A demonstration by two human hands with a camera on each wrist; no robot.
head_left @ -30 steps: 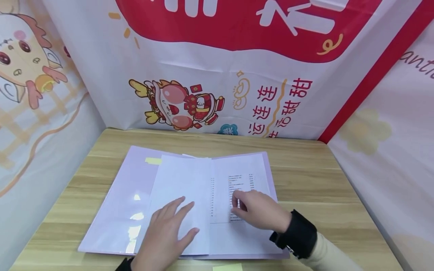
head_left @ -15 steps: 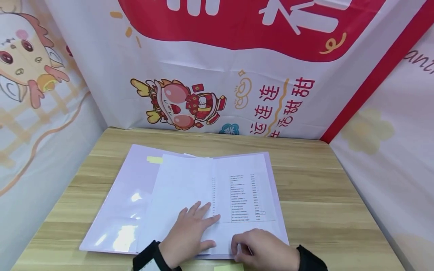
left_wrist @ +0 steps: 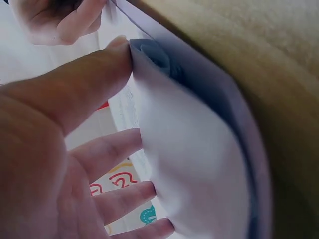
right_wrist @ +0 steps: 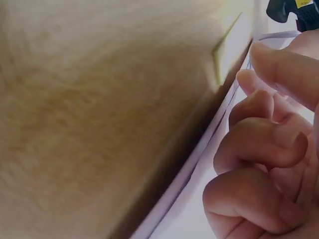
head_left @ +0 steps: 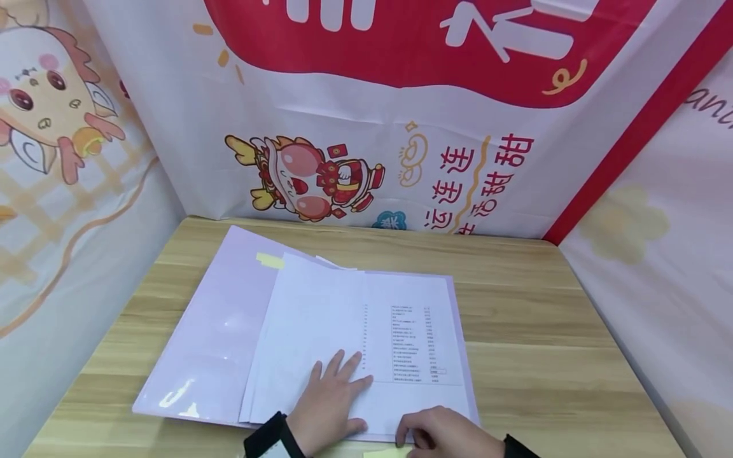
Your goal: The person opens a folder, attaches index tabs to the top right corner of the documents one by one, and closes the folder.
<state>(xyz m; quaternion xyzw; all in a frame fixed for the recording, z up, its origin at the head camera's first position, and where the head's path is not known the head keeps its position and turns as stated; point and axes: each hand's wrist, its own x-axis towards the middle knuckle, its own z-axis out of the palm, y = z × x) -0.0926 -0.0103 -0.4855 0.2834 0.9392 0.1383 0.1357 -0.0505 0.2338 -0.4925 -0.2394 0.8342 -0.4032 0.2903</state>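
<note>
A light purple folder (head_left: pixel 214 318) lies spread on the table, holding white sheets. My left hand (head_left: pixel 328 404) rests on the paper near the fold, fingers spread; the left wrist view shows its fingertips against a bowed white sheet (left_wrist: pixel 184 134). My right hand (head_left: pixel 449 434) is at the lower edge of the right page (head_left: pixel 420 407), its fingers curled. Beside it, a pale yellow sticky note pad (head_left: pixel 386 452) is partly cut off by the frame. In the right wrist view, the pad (right_wrist: pixel 233 50) lies apart from the curled fingers, and nothing shows between thumb and forefinger.
Another yellow sticky strip (head_left: pixel 270 260) is on the folder's left cover by the sheets. The wood-grain table (head_left: pixel 527 343) ends at a printed cloth (head_left: pixel 487 191) behind and cloth walls at both sides.
My left hand has moved right and down across the page towards the fold. My right hand has come down from the printed table to the page's lower edge, and the folder has shifted slightly.
</note>
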